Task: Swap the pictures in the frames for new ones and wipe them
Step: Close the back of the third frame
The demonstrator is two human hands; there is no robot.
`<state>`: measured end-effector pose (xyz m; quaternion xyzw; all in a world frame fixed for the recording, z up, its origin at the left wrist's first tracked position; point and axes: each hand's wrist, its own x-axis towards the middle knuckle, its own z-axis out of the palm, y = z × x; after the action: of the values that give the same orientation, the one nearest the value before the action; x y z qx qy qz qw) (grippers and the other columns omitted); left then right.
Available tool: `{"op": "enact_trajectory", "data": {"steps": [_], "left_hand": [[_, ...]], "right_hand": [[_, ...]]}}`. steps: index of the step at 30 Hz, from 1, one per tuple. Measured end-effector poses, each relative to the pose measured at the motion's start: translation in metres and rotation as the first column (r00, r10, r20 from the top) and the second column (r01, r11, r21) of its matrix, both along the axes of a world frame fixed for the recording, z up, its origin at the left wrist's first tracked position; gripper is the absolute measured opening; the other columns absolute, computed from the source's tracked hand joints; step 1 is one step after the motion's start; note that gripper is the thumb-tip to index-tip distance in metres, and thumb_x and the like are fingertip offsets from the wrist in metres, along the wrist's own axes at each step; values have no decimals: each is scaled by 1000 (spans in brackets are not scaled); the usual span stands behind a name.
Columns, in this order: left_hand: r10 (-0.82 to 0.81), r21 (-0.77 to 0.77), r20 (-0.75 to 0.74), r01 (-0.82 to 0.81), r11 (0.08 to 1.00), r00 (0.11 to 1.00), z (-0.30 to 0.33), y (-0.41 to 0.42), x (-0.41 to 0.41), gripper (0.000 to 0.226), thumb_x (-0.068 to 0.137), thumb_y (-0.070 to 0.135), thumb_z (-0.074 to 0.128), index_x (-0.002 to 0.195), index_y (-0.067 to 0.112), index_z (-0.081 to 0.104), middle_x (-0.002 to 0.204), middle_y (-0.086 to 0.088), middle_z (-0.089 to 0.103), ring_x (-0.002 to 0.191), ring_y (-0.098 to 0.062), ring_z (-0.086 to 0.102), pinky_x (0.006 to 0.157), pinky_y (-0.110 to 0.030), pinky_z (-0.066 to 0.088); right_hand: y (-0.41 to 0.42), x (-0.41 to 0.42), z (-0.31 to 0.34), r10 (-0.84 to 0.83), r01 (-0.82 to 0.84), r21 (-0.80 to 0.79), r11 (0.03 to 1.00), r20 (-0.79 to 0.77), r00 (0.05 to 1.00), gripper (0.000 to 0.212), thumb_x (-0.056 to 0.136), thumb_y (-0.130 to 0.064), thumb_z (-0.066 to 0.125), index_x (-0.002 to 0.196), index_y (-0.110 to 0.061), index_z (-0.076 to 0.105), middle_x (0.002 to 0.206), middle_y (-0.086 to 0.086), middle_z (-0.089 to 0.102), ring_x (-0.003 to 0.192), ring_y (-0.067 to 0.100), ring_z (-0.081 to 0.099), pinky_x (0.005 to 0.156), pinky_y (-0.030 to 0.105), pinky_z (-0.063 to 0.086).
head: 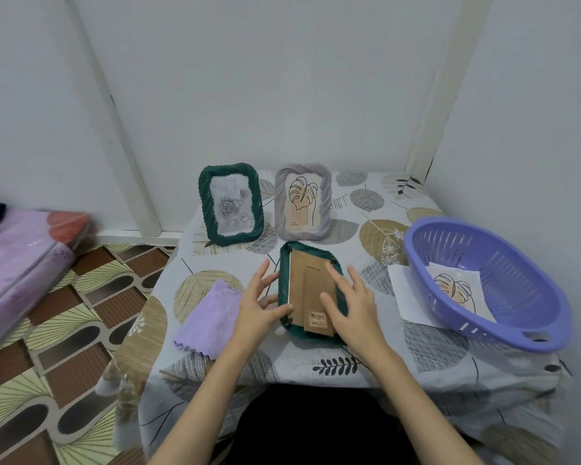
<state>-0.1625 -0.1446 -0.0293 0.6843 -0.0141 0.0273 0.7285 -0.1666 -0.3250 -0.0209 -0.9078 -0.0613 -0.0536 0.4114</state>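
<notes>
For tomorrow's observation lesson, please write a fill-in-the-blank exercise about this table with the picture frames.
1. The green frame between the left hand and right hand lies face ____.
2. The number of frames standing upright at the back is ____.
3. The purple cloth lies on the ____ side of that frame.
4. The leaf drawing on paper lies inside the ____ basket.

Missing words: down; two; left; purple

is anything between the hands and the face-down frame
Nothing visible. The face-down frame lies back up between the left hand and right hand, whose open fingers are already at its edges; the cloth lies off to the left.
</notes>
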Motion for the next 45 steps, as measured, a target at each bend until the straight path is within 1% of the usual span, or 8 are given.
{"op": "enact_trajectory", "data": {"steps": [8,15,18,21,24,30,35,45], "left_hand": [[-238,-226,-26,226,947,971,16,-16,-10,84,72,-8,67,134,37,34,127,17,56,102,-20,65,82,-37,55],[-498,-275,-24,473,837,867,26,-30,-6,83,75,-12,63,139,28,29,136,4,53,126,-16,50,90,-29,50],[-450,-177,-39,437,882,892,20,-36,-6,72,74,-7,66,132,26,40,130,3,58,124,-17,52,91,-28,49],[-164,109,-26,166,980,986,7,-33,-2,56,77,1,70,120,31,51,130,7,54,124,-15,47,103,-33,39],[-72,328,-6,70,942,997,-5,-25,-3,54,75,4,74,118,28,53,134,0,49,123,-9,41,109,-32,30],[-73,689,122,-32,724,990,-6,-5,-6,41,82,19,68,122,18,57,137,-7,44,131,-19,35,104,-22,23],[385,913,122,-256,317,915,-5,46,-6,51,93,27,50,138,9,35,147,-17,31,137,-33,24,114,-42,18],[411,787,-324,2,617,852,4,87,8,26,76,29,71,85,11,54,93,-9,61,88,-24,58,73,-32,49]], "right_hand": [[10,1,37,135,-122,342,932,-17,991,45,93,-49,41,132,-62,21,146,-21,31,137,6,30,114,33,26],[-20,-12,55,86,-7,537,844,-122,989,48,96,-18,46,140,-33,36,108,15,63,100,29,59,91,38,47],[-38,-9,53,0,63,485,872,-130,991,41,97,-9,40,132,-28,48,127,10,59,118,38,49,100,40,42],[-56,-5,52,-14,103,469,877,-190,982,38,96,-10,42,132,-21,51,84,-16,68,72,25,61,63,21,46],[-67,-5,47,56,45,452,891,-208,977,46,92,-13,55,136,-23,44,119,-14,51,109,4,47,86,17,42],[-57,0,21,-61,151,600,786,-168,984,51,89,1,56,135,-17,47,139,-1,48,127,10,43,106,39,39],[-31,-3,-11,-22,175,734,656,-213,977,50,87,5,55,132,-17,49,136,7,51,125,19,49,106,43,39],[-17,4,-28,-95,229,569,789,-255,962,46,92,3,48,137,-2,41,136,9,49,115,12,48,98,25,40]]}}
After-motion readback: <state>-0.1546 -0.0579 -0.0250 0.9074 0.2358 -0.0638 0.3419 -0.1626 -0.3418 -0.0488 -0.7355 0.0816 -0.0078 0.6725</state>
